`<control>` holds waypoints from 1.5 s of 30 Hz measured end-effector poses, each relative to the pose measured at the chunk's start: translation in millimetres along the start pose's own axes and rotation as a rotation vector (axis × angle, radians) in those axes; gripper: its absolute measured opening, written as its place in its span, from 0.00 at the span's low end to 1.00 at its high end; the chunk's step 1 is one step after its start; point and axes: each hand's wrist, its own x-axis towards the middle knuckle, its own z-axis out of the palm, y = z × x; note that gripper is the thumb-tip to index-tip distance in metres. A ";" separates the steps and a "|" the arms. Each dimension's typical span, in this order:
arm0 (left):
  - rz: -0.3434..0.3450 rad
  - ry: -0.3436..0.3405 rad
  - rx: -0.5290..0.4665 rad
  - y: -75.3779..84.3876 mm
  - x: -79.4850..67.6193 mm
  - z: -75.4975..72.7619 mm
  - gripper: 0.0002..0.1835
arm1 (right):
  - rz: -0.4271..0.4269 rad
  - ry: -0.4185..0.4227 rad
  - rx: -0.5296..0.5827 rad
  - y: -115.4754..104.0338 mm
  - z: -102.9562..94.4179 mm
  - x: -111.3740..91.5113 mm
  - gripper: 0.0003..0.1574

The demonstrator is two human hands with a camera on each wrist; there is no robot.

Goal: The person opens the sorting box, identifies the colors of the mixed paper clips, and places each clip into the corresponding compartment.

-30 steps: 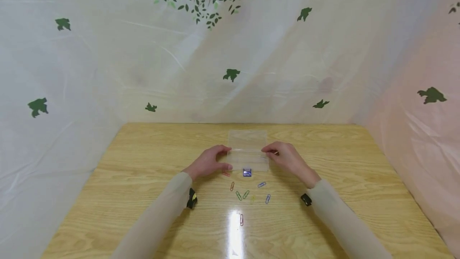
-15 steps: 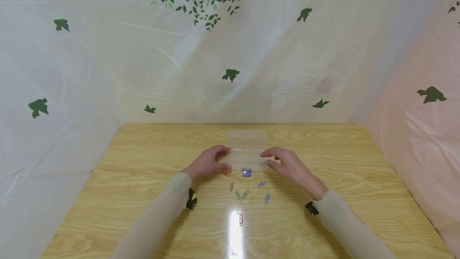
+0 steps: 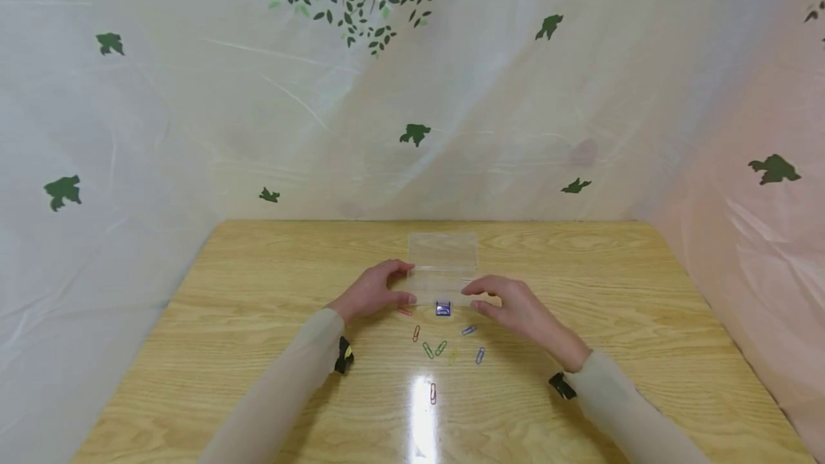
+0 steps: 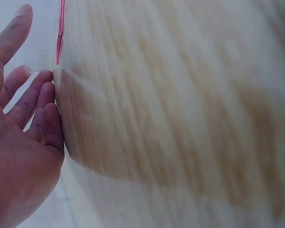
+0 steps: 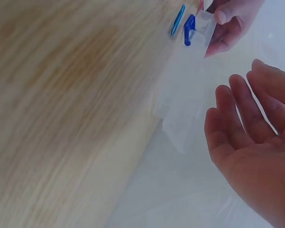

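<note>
Box (image 3: pixel 442 281), clear and open, sits on the table (image 3: pixel 271 271) with paper clips (image 3: pixel 441 348) scattered in front; steadying it looks like the step in hand, and the next move probably wants the right hand (image 3: pixel 515 303) lowered to a clip. That hand arches near the right end, its grip slack; the left hand (image 3: pixel 372 291) pinches the left side.

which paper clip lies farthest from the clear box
The red paper clip by the right edge of the bright reflection: it lies alone, lowest in the head view, while the rest are closer to the clear box.
</note>
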 end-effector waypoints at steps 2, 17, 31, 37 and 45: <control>0.002 0.004 -0.003 0.8 -1.0 0.6 0.35 | -0.009 -0.013 0.007 -1.2 0.3 -2.1 0.15; -0.003 0.008 -0.004 5.5 -9.6 4.4 0.36 | 0.016 -0.168 0.078 3.4 4.6 -15.1 0.17; 0.025 0.013 -0.005 2.5 -9.2 4.3 0.35 | 0.067 -0.227 0.093 12.4 18.4 -15.4 0.14; 0.016 0.007 -0.008 1.6 -7.5 3.2 0.35 | 0.008 -0.229 0.028 15.6 20.7 -12.4 0.11; 0.025 0.007 -0.005 0.6 -5.6 1.3 0.35 | -0.015 -0.239 -0.017 16.6 23.0 -8.3 0.11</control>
